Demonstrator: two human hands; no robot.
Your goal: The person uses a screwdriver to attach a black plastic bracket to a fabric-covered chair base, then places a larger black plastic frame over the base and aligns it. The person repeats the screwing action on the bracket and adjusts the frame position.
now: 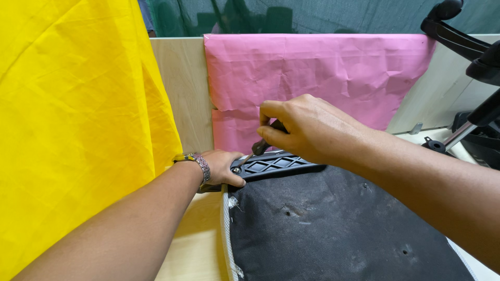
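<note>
On the wooden bench [192, 250], a black fabric-covered seat panel [333, 229] is laid underside up, so its fittings can be reached. A yellow cloth [73, 119] and a pink sheet [317, 73] are draped behind. The black plastic bracket [273, 164] is steadied at its end by the left hand [221, 167], fingers curled around it. A screwdriver [263, 144] is gripped in the closed right hand [307, 127], tip at the bracket. No labels are seen.
</note>
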